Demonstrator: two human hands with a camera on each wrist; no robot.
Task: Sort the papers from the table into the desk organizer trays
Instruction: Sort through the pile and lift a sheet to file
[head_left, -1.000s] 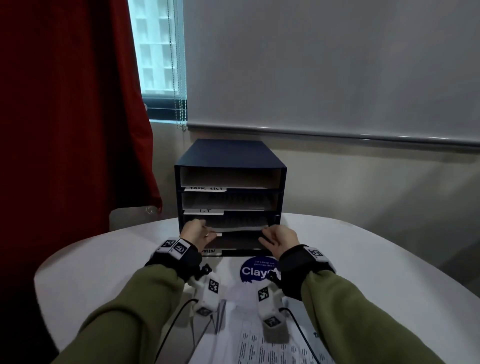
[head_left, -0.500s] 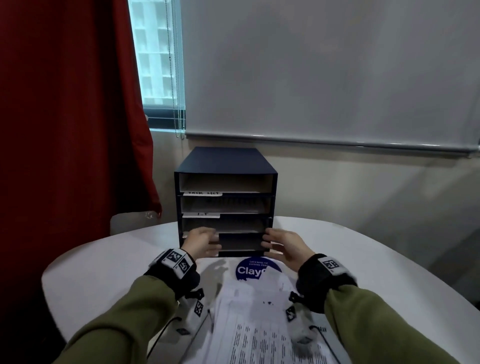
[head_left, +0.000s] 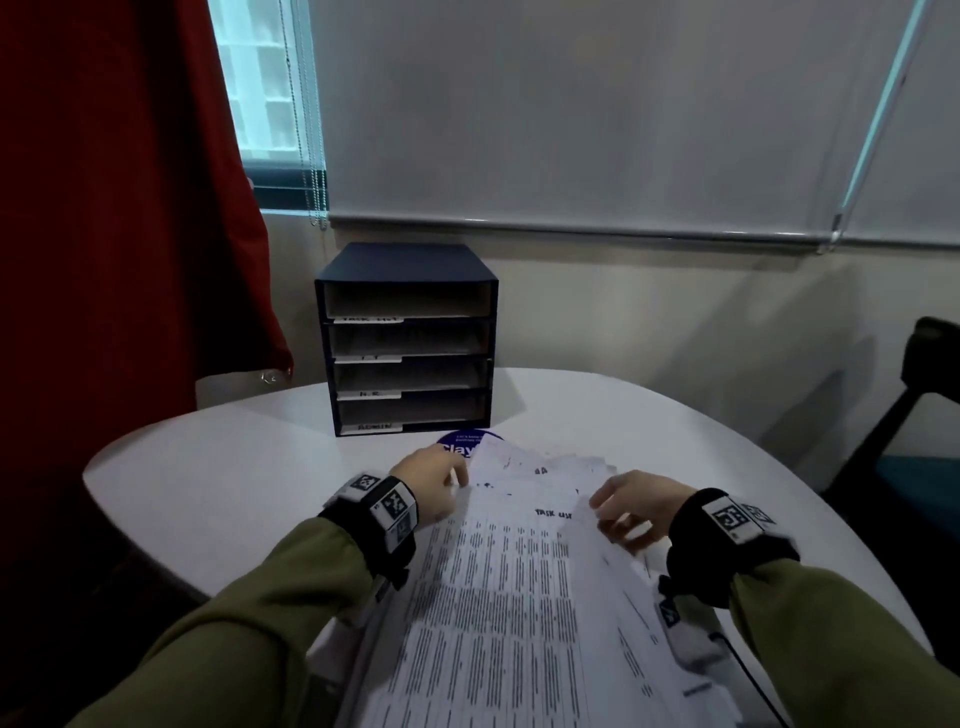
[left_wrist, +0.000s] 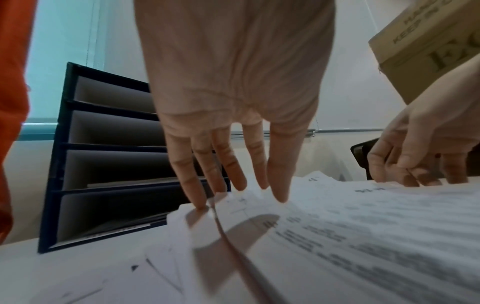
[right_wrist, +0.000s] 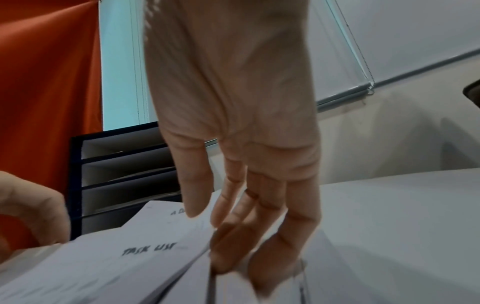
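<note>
Head view: the stack of papers (head_left: 519, 597) is lying in the lower centre of the frame on the white round surface (head_left: 218, 467), whose curved rim is running along the left and right; bare room is lying on both sides of the stack. The left hand (head_left: 428, 483) is resting at the stack's upper left corner, and in the left wrist view its fingers (left_wrist: 197, 181) are hanging nearly straight, the tips touching a lifted sheet corner; this grip is released. The right hand (head_left: 631, 512) is sitting at the stack's right edge with fingers (right_wrist: 259, 226) curled into the sheets, so this grip is grasping the papers, whose top sheet is bearing the words "TASK LIST".

The dark blue desk organizer (head_left: 408, 338) is standing upright in the middle of the frame, beyond the stack and apart from it, its four labelled trays facing the person. Thin sheets are lying in the two lower trays in the left wrist view.

A blue round sticker (head_left: 460, 446) is lying between organizer and stack, partly covered by paper. A red curtain (head_left: 119, 182) is filling the left, a dark chair (head_left: 914, 415) the right edge.
</note>
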